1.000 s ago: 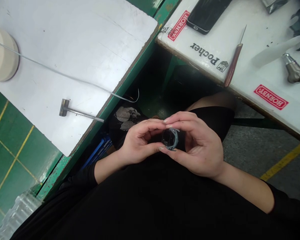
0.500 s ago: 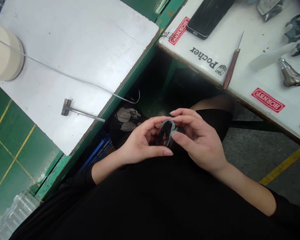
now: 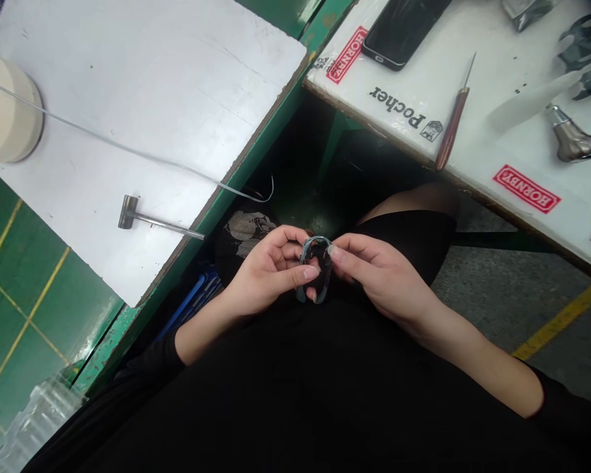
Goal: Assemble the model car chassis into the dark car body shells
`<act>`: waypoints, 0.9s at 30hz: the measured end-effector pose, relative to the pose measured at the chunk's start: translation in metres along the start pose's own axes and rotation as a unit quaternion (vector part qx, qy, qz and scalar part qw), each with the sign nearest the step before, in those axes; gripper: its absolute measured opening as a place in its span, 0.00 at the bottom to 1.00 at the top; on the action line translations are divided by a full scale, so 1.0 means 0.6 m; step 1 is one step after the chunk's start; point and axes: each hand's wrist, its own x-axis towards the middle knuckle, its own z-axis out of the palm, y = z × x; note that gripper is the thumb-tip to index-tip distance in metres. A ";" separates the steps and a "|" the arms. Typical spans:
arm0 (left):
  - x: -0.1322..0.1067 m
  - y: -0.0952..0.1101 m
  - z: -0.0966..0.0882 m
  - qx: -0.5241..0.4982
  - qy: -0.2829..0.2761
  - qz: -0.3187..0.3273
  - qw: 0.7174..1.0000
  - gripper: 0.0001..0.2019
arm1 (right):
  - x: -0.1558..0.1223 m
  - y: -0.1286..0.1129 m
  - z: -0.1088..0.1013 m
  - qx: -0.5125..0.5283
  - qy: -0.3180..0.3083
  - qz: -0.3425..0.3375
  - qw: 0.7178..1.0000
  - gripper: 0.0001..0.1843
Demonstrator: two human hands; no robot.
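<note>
Above my lap I hold a small dark grey-blue curved part, shaped like an open loop. My left hand grips its left side, the thumb across the front and fingertips behind it. My right hand pinches its upper right edge between thumb and index finger. The loop faces me, its arch at the top and two ends pointing down. My right hand's other fingers are partly hidden behind the thumb.
On the left board lie a small metal hammer and a cream round container, with a thin tube crossing. The right table bears a phone, a pointed awl, a metal-handled tool and grey parts.
The loop-shaped part has turned from nearly edge-on to facing me and shifted slightly left. My left thumb now lies over its front, and my right fingers have come down from above it.
</note>
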 end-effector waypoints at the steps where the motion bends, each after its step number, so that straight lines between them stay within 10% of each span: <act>1: 0.000 0.000 -0.001 0.000 -0.002 -0.001 1.000 0.21 | 0.001 0.000 0.000 -0.001 -0.001 0.004 1.000 0.25; 27: 0.007 0.019 0.004 -0.154 0.007 -0.068 0.986 0.20 | 0.005 0.019 -0.001 0.038 -0.032 0.005 0.999 0.25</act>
